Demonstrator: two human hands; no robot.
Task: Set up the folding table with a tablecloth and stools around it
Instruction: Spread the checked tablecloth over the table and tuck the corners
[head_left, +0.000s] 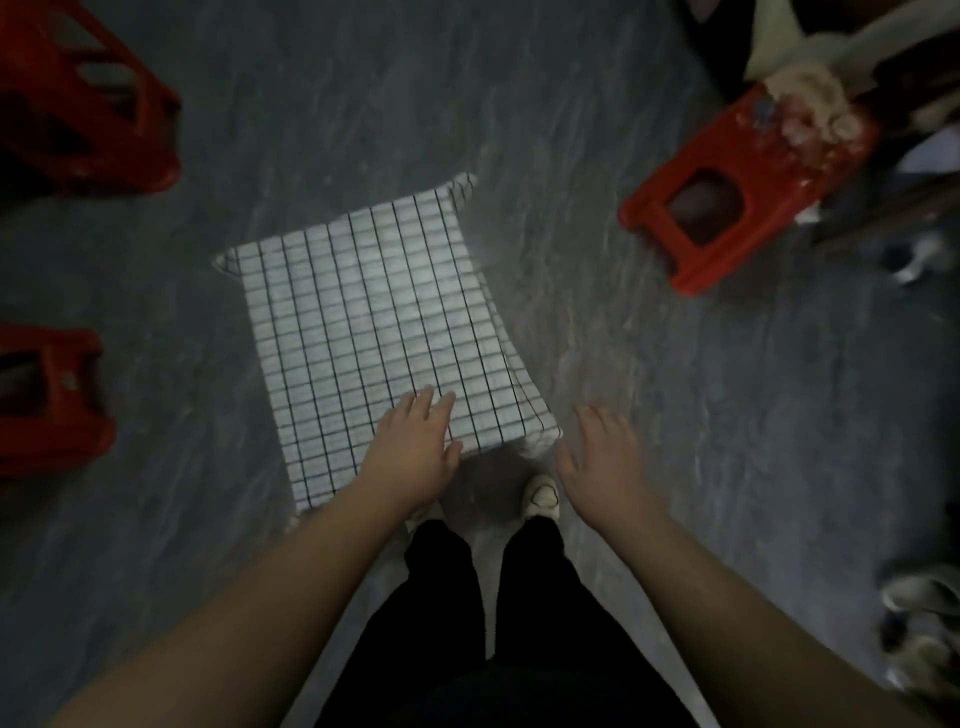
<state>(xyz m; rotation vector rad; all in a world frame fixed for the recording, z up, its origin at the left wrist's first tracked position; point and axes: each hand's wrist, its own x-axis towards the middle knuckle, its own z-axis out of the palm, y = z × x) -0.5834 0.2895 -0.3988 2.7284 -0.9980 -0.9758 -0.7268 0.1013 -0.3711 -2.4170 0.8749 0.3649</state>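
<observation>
Three stools around the cloth (374, 312), my two hands at its near edge.

At the left edge stand the far left stool (88, 104) and, closer to me, the near left stool (52, 400), both red and well apart from the cloth. In the middle the checked cloth lies spread flat over a square top, corners drooping; the table under it is hidden. My left hand (410, 452) lies palm down over the cloth's near edge, fingers straight and slightly spread, holding nothing. My shoe (541, 493) shows between the hands. My right hand (602, 462) is just beside the near right corner, over the floor (623, 338), fingers loosely straight, holding nothing. The right stool (727, 197), also red, stands far right with a pale bundle (810, 98) on its seat.
</observation>
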